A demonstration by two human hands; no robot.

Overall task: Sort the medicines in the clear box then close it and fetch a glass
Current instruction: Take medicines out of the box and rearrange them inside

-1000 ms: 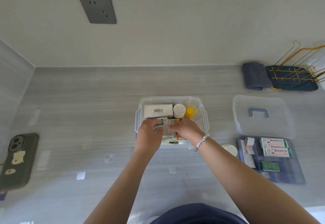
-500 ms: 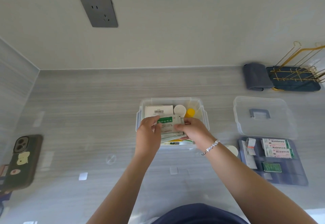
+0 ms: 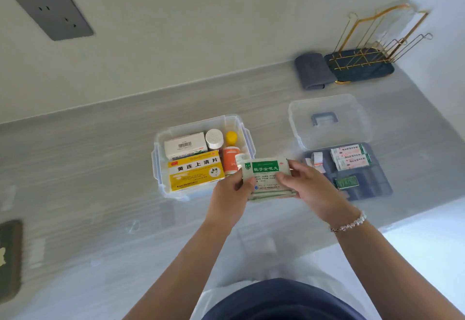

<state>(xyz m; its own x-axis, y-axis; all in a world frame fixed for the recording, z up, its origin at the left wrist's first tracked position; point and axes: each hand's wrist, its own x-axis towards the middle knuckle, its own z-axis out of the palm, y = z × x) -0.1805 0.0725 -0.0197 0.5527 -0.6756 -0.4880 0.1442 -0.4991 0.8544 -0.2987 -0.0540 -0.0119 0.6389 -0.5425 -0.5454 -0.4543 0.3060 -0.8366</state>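
Packets (image 3: pixel 266 177), a green-labelled stack, are clamped between both hands, left hand (image 3: pixel 230 194) on one short end and right hand (image 3: pixel 310 189) on the other, long axis crosswise. They hang over the counter's near part, just off the right near corner of the open box (image 3: pixel 161 168). Its free space lies back and left of the hands, nearer the left; the lid (image 3: pixel 327 118) lies well apart on the right.

Pale wall (image 3: pixel 226 18) w/ grey socket (image 3: pixel 54 15) above grey streaked counter (image 3: pixel 75 181); right edge possibly daylit.
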